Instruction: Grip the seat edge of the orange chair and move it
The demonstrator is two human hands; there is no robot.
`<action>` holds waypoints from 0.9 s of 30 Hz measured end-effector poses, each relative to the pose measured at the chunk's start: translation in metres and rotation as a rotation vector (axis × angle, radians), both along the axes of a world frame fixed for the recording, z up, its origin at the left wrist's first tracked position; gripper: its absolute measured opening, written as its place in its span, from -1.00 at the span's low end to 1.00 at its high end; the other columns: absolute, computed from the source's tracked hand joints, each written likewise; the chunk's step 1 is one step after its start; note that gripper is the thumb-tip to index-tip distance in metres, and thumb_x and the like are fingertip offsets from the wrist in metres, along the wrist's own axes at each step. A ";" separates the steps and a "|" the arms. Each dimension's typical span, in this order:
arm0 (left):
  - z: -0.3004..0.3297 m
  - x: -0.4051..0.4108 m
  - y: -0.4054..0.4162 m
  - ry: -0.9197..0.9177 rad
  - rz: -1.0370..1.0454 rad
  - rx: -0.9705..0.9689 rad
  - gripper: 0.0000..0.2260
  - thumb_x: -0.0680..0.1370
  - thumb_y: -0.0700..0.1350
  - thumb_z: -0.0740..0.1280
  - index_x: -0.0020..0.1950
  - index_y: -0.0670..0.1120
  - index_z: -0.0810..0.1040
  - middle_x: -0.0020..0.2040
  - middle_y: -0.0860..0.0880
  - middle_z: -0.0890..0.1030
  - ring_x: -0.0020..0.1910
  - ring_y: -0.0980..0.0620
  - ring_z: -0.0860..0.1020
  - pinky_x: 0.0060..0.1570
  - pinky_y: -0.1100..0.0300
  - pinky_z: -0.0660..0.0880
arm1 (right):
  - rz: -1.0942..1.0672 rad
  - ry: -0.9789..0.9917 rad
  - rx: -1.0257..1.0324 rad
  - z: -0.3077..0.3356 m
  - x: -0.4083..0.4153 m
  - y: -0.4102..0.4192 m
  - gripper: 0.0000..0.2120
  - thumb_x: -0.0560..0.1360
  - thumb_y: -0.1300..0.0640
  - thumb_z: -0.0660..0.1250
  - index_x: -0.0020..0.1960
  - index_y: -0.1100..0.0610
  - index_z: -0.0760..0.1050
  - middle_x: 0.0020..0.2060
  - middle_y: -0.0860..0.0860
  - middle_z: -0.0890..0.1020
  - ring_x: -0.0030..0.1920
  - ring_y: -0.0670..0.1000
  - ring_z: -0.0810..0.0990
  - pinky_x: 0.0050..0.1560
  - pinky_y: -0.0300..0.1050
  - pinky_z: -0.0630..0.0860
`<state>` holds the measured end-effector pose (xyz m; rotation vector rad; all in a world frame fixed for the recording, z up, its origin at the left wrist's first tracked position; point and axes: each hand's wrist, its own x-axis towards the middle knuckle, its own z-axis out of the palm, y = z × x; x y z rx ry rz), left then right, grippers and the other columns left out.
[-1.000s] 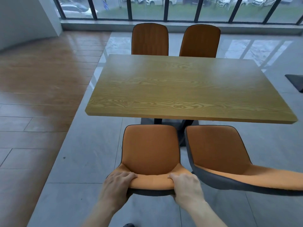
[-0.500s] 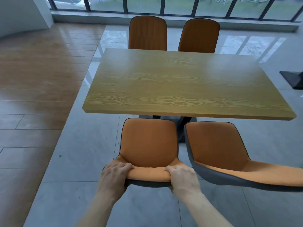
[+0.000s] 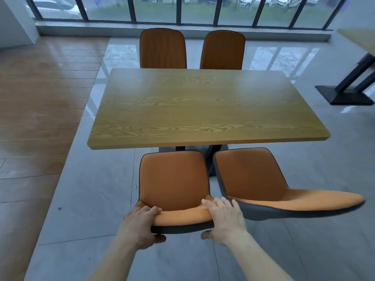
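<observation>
**Right hand loosens on the chair back while the left keeps its hold**

The landmark is the rectangular wood-grain table (image 3: 207, 106). On its near side, the orange padded chair with a dark grey shell (image 3: 174, 183) stands with its seat front just short of the table's near edge, facing the table, its backrest top toward the person.

The left hand (image 3: 140, 226) grips the left end of that backrest top: fingers curl over the orange padding and the thumb sits under the grey shell, as in the earlier views. The right hand (image 3: 225, 218) has changed. Half a second ago its fingers were curled tight over the right end of the backrest; now they lie straighter and slightly spread across the padding, touching rather than clamping, with the thumb hanging free below the shell. The chair itself seems to stand much where it did relative to the table, so the work on it appears to be finishing, with the grip easing off on one side first.

Just right of this chair, also on the table's near side, a second orange chair (image 3: 263, 183) stands turned askew, its backrest swung away to the right. Two brown high-backed chairs (image 3: 163, 49) stand at the table's far side, before the dark-framed windows (image 3: 182, 11).
</observation>
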<state>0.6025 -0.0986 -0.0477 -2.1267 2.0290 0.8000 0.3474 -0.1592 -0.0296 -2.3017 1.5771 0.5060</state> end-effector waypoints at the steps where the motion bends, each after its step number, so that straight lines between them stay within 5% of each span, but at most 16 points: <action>1: 0.009 -0.005 -0.005 0.004 -0.015 0.043 -0.17 0.24 0.43 0.40 0.45 0.28 0.20 0.33 0.18 0.44 0.33 0.03 0.34 0.32 0.06 0.31 | -0.008 0.005 -0.001 0.006 -0.007 -0.003 -0.01 0.28 -0.39 0.48 0.55 -0.16 0.07 0.42 0.03 0.39 0.49 0.13 0.23 0.53 0.22 0.07; 9: 0.052 -0.142 -0.062 0.234 -0.061 -0.087 -0.13 0.32 0.48 0.33 0.51 0.31 0.00 0.48 0.12 0.33 0.44 0.01 0.26 0.45 -0.03 0.18 | -0.180 0.024 -0.064 0.041 -0.158 -0.047 0.05 0.26 -0.42 0.48 0.57 -0.16 0.03 0.48 0.04 0.35 0.51 0.13 0.23 0.51 0.21 0.14; 19: 0.032 -0.372 -0.117 0.239 -0.039 -0.006 -0.03 0.22 0.52 0.36 0.51 0.33 -0.03 0.49 0.16 0.30 0.43 0.01 0.25 0.42 -0.06 0.26 | -0.121 0.092 0.094 0.024 -0.401 -0.120 0.20 0.14 -0.43 0.52 0.58 -0.20 -0.05 0.56 0.00 0.19 0.57 0.13 0.05 0.53 0.25 -0.05; 23: 0.014 -0.427 -0.128 0.174 -0.093 0.061 -0.08 0.29 0.38 0.46 0.52 0.28 0.06 0.46 0.15 0.32 0.41 0.00 0.26 0.44 -0.03 0.20 | -0.050 0.001 0.147 0.005 -0.440 -0.143 0.07 0.19 -0.37 0.54 0.56 -0.18 0.11 0.48 -0.08 0.35 0.49 0.05 0.25 0.52 0.18 0.12; 27: -0.005 -0.440 -0.133 0.109 -0.087 0.033 -0.36 0.42 0.17 0.47 0.42 0.29 0.26 0.31 0.16 0.47 0.23 0.03 0.41 0.22 0.05 0.40 | 0.027 -0.063 0.049 -0.013 -0.448 -0.150 -0.20 0.28 -0.33 0.50 0.44 -0.19 0.34 0.32 -0.11 0.53 0.31 0.05 0.49 0.32 0.08 0.41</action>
